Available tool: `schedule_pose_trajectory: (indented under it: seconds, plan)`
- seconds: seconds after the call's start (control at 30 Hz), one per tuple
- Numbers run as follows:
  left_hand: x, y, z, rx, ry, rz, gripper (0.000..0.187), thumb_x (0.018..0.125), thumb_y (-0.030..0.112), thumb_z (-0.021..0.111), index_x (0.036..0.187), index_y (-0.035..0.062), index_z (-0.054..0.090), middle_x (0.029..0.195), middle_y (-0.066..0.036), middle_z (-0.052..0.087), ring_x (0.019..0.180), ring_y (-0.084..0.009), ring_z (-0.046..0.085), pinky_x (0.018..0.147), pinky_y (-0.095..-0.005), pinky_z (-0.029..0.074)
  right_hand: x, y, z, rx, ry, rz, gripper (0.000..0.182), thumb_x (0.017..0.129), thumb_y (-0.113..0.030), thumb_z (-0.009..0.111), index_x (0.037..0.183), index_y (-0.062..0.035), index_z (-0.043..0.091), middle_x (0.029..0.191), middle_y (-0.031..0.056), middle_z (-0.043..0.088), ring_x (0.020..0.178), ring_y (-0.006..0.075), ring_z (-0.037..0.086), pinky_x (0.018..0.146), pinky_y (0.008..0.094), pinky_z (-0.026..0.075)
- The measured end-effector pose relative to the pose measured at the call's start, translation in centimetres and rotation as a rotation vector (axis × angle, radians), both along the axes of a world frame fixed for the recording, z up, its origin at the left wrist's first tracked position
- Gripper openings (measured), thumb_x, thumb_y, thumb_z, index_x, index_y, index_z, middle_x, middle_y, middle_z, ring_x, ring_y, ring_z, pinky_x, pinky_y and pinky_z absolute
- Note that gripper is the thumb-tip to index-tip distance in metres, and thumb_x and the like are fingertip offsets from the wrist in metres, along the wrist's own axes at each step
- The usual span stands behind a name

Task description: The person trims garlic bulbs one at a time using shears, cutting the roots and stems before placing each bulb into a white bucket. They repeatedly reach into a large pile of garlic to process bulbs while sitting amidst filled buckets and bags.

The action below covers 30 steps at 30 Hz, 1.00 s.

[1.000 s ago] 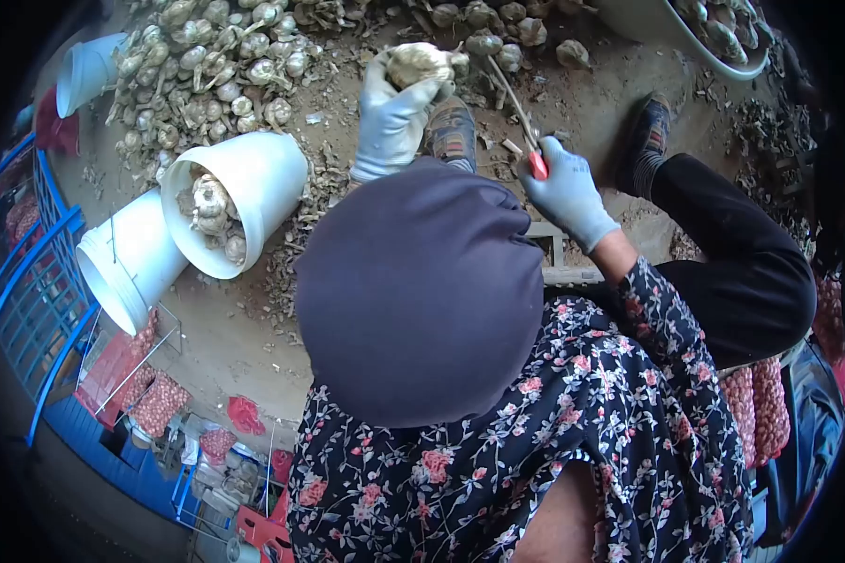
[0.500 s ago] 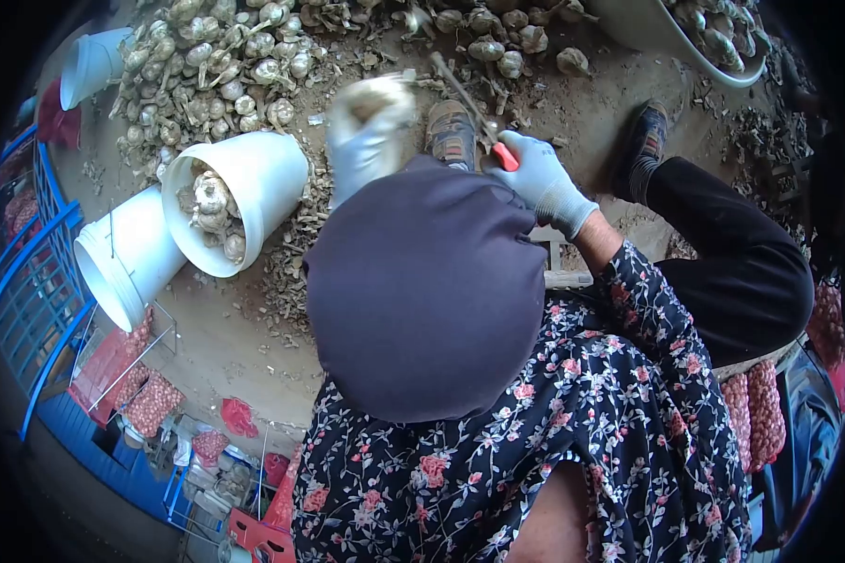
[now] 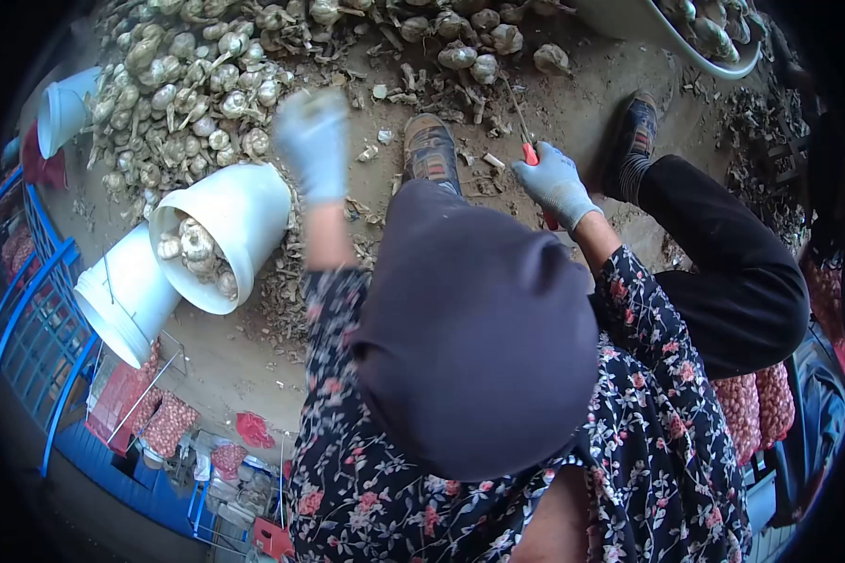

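My right hand [image 3: 554, 181], in a light grey glove, is closed around the red handle of a knife [image 3: 530, 154]. The knife's long thin blade points up, away from me, over the dirt floor. On the left, my gloved left hand [image 3: 314, 141] is smeared by motion, so its fingers and anything in them cannot be made out. It is at the right edge of a large heap of garlic bulbs [image 3: 192, 98]. Below that hand, a white bucket [image 3: 244, 211] lies tipped on its side with garlic bulbs [image 3: 197, 246] in its mouth.
A second white bucket [image 3: 127, 300] lies against the first, and another bucket [image 3: 64, 114] is farther left. At top right stands a wide tub [image 3: 714, 68] of garlic. Dry trimmings litter the floor around my shoes [image 3: 430, 150]. Blue railings [image 3: 52, 272] and filled net sacks [image 3: 171, 424] are at lower left.
My left hand has moved left toward the garlic heap. My right hand has shifted slightly right and down, its knife now pointing more steeply upward. The whole view has shifted a little.
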<state>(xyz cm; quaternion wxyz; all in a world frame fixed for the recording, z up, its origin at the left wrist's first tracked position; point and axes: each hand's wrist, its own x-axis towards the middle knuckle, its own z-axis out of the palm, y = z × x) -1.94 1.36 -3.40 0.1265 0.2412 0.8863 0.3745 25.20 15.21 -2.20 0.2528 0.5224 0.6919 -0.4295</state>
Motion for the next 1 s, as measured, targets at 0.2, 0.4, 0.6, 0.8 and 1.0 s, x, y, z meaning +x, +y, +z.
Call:
schedule_pose_trajectory:
  seconds: [0.2,0.4,0.6,0.8,1.0]
  plan:
    - [6.3,14.1,-10.0,-0.453,-0.299,-0.261,0.075,0.066,0.052,0.075,0.108,-0.0073,0.057,0.104,-0.022,0.065,0.092,-0.0293,0.065,0.084,-0.0360,0.049,0.6,0.3,0.6,0.006,0.015,-0.013,0.047,0.080,-0.039,0.055,0.101,0.0037,0.054,0.101,0.0294,0.061,0.100,0.0424,0.058,0.088,0.0436,0.045]
    - [6.0,9.8,-7.5,0.134,-0.294,-0.320,0.059,0.064,0.014,0.079,0.111,-0.0051,0.049,0.094,-0.008,0.061,0.082,-0.0132,0.058,0.073,-0.0273,0.051,0.3,0.3,1.7,0.182,0.037,0.174,0.038,0.086,-0.034,0.052,0.106,-0.0018,0.048,0.097,0.0255,0.062,0.096,0.0382,0.060,0.083,0.0443,0.048]
    - [7.1,7.2,1.8,0.105,-0.267,-0.344,0.063,0.062,0.010,0.074,0.117,-0.0025,0.047,0.102,-0.011,0.062,0.090,-0.0150,0.060,0.083,-0.0276,0.049,-1.8,0.0,4.0,0.333,0.052,0.365,0.042,0.083,-0.035,0.056,0.110,-0.0042,0.046,0.105,0.0203,0.058,0.100,0.0358,0.059,0.085,0.0461,0.045]
    - [6.9,5.4,2.5,-0.010,-0.019,-0.482,0.067,0.059,0.016,0.078,0.119,0.0033,0.050,0.099,-0.010,0.064,0.089,-0.0175,0.063,0.081,-0.0294,0.050,-2.2,-0.7,5.6,0.391,0.080,0.471,0.044,0.080,-0.033,0.059,0.109,-0.0036,0.046,0.103,0.0191,0.059,0.099,0.0339,0.060,0.085,0.0447,0.045]
    - [6.9,4.5,2.6,0.078,-0.203,-0.484,0.061,0.061,0.019,0.082,0.112,0.0005,0.055,0.092,-0.008,0.064,0.083,-0.0139,0.063,0.075,-0.0279,0.051,-1.1,-1.2,4.6,0.260,0.167,0.414,0.037,0.079,-0.028,0.059,0.102,-0.0011,0.047,0.096,0.0229,0.063,0.093,0.0355,0.062,0.082,0.0442,0.048]
